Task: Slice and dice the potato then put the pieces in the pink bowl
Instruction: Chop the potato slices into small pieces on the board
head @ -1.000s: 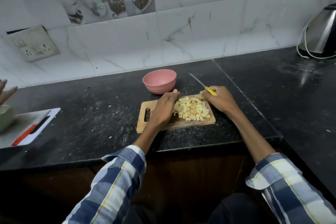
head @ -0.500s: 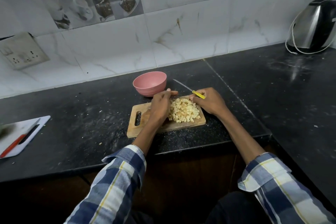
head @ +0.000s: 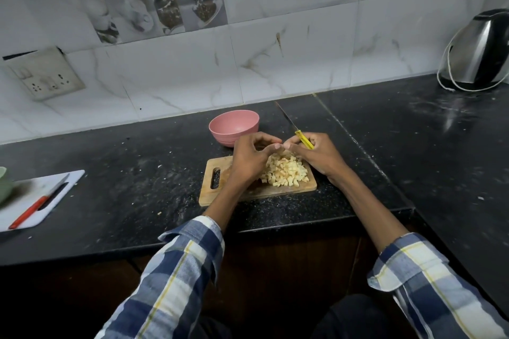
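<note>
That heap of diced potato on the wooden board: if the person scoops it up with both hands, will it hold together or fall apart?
Probably fall apart: the diced potato is a loose heap of small separate cubes, so some would likely slip between fingers. Cut faces look moist, so bits may stick to skin. The left hand and right hand cup the heap from both sides, which should help.

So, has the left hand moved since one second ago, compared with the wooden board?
Yes. The left hand has shifted right and toward the far edge of the wooden board, where its fingertips now meet the right hand behind the potato pieces.
</note>
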